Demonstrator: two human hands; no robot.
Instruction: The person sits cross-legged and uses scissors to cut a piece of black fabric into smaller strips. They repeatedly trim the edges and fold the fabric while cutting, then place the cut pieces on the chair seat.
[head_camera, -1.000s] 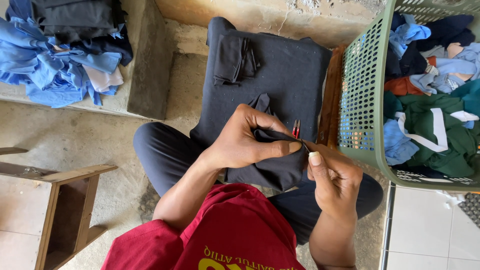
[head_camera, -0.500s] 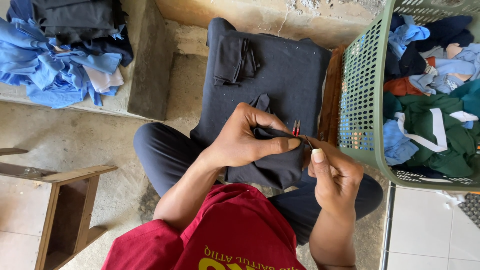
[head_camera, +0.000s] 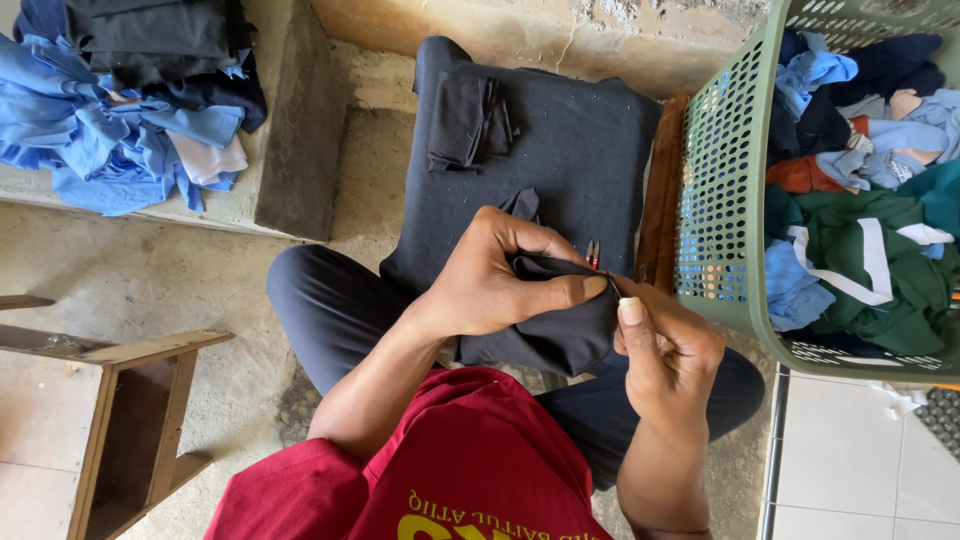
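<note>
Both hands, left hand (head_camera: 490, 285) and right hand (head_camera: 665, 345), pinch the dark cloth piece (head_camera: 555, 335) shut-fingered, just beside the green laundry basket (head_camera: 725, 200) stuffed with blue, green and dark clothes (head_camera: 860, 240).

- One view only, from a camera worn on the person's head, facing almost straight down over chest and lap
- It sits close above the left hand (head_camera: 490, 285) and right hand (head_camera: 665, 350), which meet near the frame's centre
- Its edges take in the green basket (head_camera: 720, 200) on the right and a wooden stool (head_camera: 130, 400) at lower left
</note>
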